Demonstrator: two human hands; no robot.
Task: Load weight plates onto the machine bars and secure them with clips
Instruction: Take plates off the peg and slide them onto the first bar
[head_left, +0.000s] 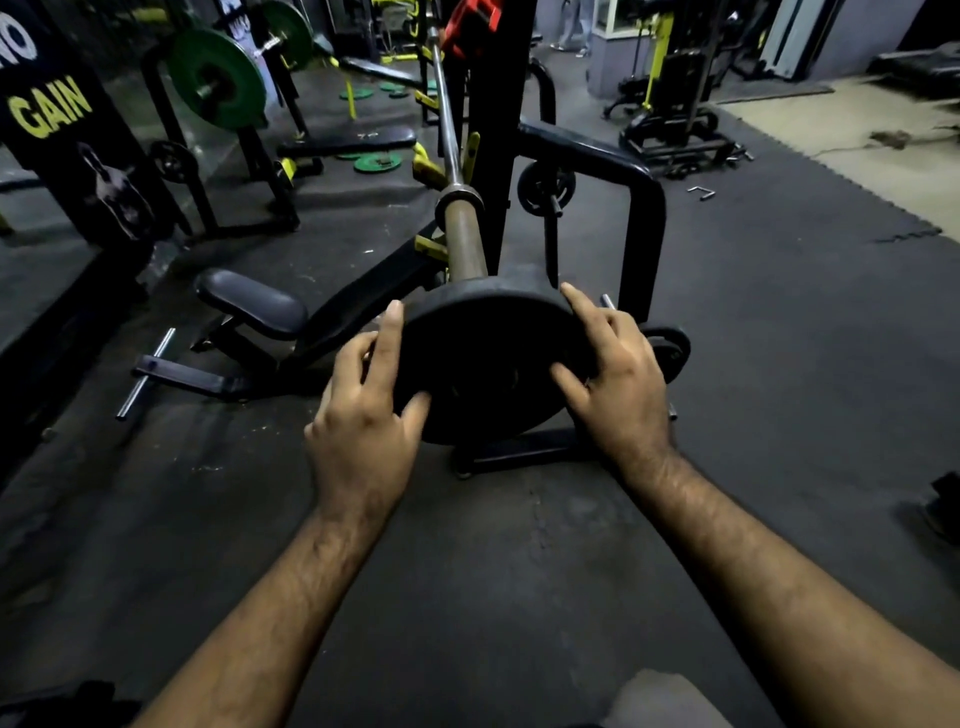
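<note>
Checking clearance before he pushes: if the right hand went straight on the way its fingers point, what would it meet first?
Likely the black upright post of the rack behind the weight plate; the right hand already grips that plate's rim, and depth is unclear.

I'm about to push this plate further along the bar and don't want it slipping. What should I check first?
1. Left hand on the plate rim: ok.
2. Right hand on the opposite rim: ok.
3. Plate on the bar sleeve: cannot tell, the hub is hidden.
4. Sleeve ahead bare: ok.
5. Clip within reach: not ok, none visible.
</note>
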